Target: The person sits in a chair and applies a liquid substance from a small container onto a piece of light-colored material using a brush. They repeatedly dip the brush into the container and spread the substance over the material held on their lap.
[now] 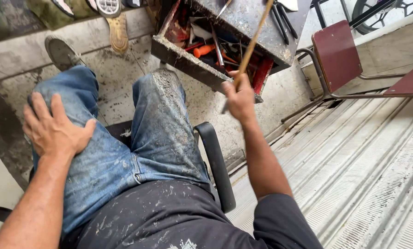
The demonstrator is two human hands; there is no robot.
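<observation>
You sitting on chair, left hand (54,129) lying flat, fingers spread, on jeans (123,152) at thigh, bracing. Right hand (240,96) clamping thin wooden stick (252,44), angling it up over open toolbox (215,50), keeping it clear of tools. Red chair (338,55) standing beside.

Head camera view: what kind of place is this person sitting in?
Probably a workshop or repair shop: a grimy metal toolbox full of hand tools, a stained concrete floor, and a thin rod gripped in the right hand.
</observation>
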